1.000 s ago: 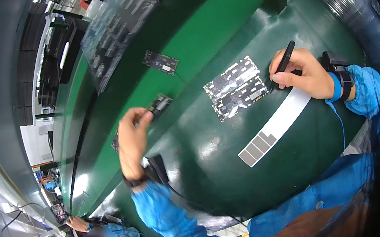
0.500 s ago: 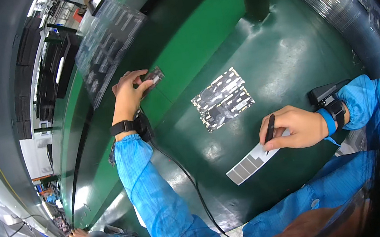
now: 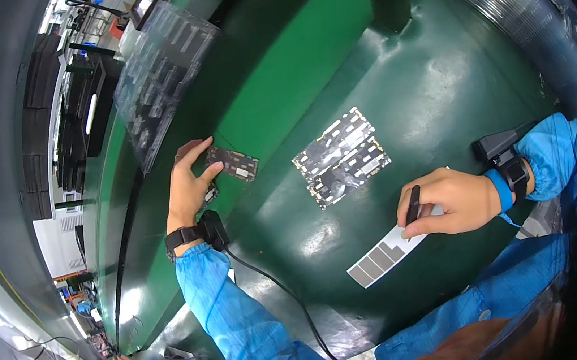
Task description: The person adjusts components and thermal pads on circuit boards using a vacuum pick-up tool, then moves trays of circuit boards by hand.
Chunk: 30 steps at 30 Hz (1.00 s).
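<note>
From the head view, over the bright green band left of centre, the left hand (image 3: 190, 177) pinched one end of a dark board (image 3: 237, 164) between thumb and fingers. Its long axis sloped down to the right, the free end pointing toward the paired boards (image 3: 341, 159) on the worktop (image 3: 302, 280), whose own lengths climbed from lower left to upper right. Nearer the body, the right hand (image 3: 444, 202) gripped a black pen (image 3: 414, 201), tip downward over a white strip (image 3: 379, 261); contact could not be told. That strip ran from lower left up beneath the fingers.
</note>
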Motion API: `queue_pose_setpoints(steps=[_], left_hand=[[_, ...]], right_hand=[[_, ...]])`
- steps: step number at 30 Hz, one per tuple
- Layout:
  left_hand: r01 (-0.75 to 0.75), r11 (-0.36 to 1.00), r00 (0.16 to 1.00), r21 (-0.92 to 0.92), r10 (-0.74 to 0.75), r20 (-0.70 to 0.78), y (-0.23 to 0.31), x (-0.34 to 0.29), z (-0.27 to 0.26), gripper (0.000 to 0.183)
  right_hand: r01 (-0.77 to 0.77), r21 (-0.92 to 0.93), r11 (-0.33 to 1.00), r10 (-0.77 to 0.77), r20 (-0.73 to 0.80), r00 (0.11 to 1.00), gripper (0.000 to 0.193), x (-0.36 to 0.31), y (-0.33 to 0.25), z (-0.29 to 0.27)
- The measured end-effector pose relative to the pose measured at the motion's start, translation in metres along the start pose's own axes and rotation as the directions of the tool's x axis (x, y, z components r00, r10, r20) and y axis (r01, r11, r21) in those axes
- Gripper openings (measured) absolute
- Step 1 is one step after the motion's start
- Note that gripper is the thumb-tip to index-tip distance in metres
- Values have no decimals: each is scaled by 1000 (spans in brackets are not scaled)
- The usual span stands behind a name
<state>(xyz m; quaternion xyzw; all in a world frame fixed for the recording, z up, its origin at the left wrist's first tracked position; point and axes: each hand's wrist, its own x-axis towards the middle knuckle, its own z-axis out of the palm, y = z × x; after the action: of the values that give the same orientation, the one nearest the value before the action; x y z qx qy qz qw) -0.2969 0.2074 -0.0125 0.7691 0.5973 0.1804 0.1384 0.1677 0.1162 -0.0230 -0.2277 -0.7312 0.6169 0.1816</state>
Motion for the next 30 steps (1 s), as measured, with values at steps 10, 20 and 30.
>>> queue_pose_setpoints(steps=[10, 20, 30], left_hand=[[-12, 999, 991, -40, 7, -134, 2, 11, 14, 45], [-48, 981, 994, -189, 29, -103, 132, 45, 37, 23], [-72, 984, 997, -166, 77, 21, 175, 19, 76, 27]], right_hand=[[25, 29, 999, -25, -4, 1000, 18, 1, 2, 2], [76, 58, 995, -76, -13, 997, 22, 0, 9, 2], [69, 80, 994, -71, 14, 997, 26, 2, 12, 6]])
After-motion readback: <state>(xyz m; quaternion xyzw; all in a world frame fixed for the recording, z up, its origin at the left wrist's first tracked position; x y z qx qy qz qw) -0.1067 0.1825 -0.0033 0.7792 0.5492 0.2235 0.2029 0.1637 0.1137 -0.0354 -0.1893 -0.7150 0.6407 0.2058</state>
